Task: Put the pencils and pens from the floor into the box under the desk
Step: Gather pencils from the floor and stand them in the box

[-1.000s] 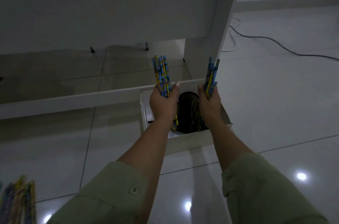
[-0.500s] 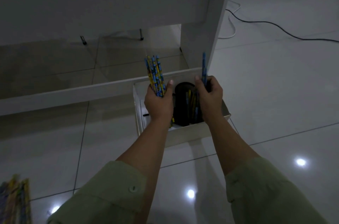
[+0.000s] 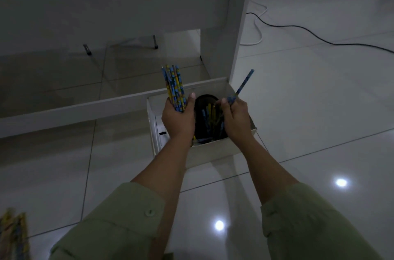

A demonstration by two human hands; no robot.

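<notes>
A white box (image 3: 213, 152) stands on the floor by the desk leg, with a dark round holder (image 3: 199, 119) inside it. Several blue and yellow pencils (image 3: 210, 119) lie in that holder. My left hand (image 3: 178, 118) hovers over the box's left half and grips an upright bundle of blue and yellow pencils (image 3: 173, 87). My right hand (image 3: 235, 118) is over the box's right half and pinches a single blue pencil (image 3: 244, 85), which tilts up to the right.
The white desk panel (image 3: 106, 4) and its leg (image 3: 238, 25) rise right behind the box. A low white rail (image 3: 74, 110) runs left from the box. More pencils (image 3: 15, 236) lie on the floor at bottom left. Black and white cables (image 3: 298, 29) cross the tiles at right.
My right hand has let most of its pencils drop into the holder and now keeps one, which has tipped to the right. Both hands have come lower over the box.
</notes>
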